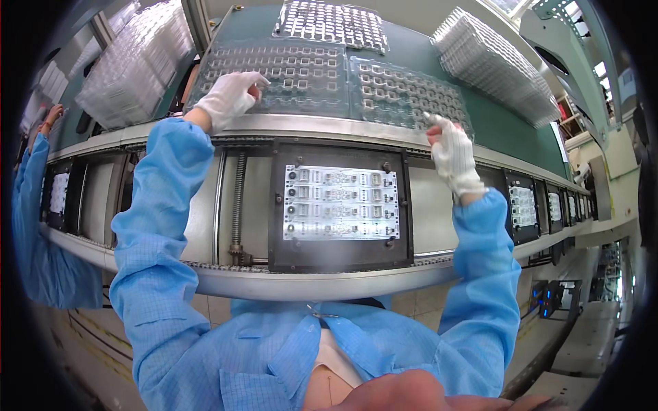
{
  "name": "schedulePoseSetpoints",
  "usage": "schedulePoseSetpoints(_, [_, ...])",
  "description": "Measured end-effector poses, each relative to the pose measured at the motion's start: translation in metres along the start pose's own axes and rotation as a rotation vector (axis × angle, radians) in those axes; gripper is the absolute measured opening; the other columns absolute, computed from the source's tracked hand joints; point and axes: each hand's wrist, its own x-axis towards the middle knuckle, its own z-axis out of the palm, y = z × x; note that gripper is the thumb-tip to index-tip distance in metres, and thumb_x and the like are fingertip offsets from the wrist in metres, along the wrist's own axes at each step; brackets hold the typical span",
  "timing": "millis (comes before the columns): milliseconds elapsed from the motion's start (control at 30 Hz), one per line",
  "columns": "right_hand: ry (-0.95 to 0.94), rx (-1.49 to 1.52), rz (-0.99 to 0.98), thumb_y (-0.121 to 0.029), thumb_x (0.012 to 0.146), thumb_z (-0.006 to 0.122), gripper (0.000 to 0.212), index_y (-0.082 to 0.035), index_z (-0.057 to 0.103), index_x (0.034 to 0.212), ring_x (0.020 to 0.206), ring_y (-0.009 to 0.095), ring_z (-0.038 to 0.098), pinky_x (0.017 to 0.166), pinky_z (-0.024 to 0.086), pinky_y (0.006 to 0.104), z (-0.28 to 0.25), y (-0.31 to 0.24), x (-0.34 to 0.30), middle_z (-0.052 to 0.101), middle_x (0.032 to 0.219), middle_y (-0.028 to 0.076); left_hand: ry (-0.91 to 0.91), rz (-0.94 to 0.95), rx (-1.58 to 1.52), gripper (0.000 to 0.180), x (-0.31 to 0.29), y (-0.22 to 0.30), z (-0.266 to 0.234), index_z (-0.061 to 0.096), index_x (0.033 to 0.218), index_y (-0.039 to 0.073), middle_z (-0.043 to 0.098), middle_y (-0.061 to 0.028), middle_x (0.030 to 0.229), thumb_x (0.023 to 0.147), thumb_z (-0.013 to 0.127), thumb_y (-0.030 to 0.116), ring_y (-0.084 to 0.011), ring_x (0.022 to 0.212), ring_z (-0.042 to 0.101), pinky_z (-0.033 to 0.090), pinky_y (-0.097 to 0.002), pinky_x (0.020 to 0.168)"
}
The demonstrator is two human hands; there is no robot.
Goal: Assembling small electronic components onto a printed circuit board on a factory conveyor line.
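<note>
Your blue cloth smock (288, 363) is nearest. Beyond the white circuit boards (341, 203), your white-gloved left grip (228, 99) and right grip (454, 149) are at clear plastic trays (308, 103); closed or not, I cannot tell. Picking seems the step, needing gentle pinch.

The left hand (232, 96), in a white glove, is over the left clear tray (308, 103), its fingers bent. The gloved right hand (454, 152) is at the near edge of the right tray (394, 116); whether either holds a small part is unclear. Both trays lie on a green desk (411, 44), between tall tray stacks (140, 72). Nearer, a black frame (339, 259) carries white circuit boards (341, 204).
</note>
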Motion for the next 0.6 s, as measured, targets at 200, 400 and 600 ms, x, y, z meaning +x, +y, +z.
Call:
schedulePoseSetpoints(200, [-0.176,-0.114,0.034,0.001,0.078,0.055,0.045,-0.01,0.064,0.121,0.087,0.031,0.064,0.081,0.051,0.0394,0.025,0.03,0.015,0.069,0.087,0.011,0.13,0.107,-0.281,0.036,-0.046,0.046,-0.01,0.066,0.112,0.006,0.066,-0.0113,0.086,0.078,0.059,-0.004,-0.027,0.082,0.063,0.051,-0.0355,0.082])
schedulePoseSetpoints(400, [-0.04,-0.012,0.079,0.001,0.078,0.055,0.047,-0.013,0.065,0.121,0.088,0.031,0.067,0.083,0.052,0.0409,0.027,0.026,0.013,0.07,0.092,0.014,0.06,0.273,-0.161,0.03,-0.132,0.147,0.004,0.068,0.108,0.008,0.066,-0.0081,0.082,0.079,0.069,0.005,-0.026,0.081,0.063,0.052,-0.0346,0.073])
schedulePoseSetpoints(600, [0.119,0.135,-0.104,0.003,0.076,0.058,0.046,-0.011,0.065,0.119,0.083,0.031,0.066,0.082,0.05,0.0408,0.033,-0.019,-0.019,0.07,0.086,0.012,0.02,0.388,0.066,0.027,-0.166,0.161,0.037,0.07,0.105,0.014,0.066,-0.0037,0.087,0.079,0.071,0.01,-0.0236,0.087,0.062,0.048,-0.0371,0.079])
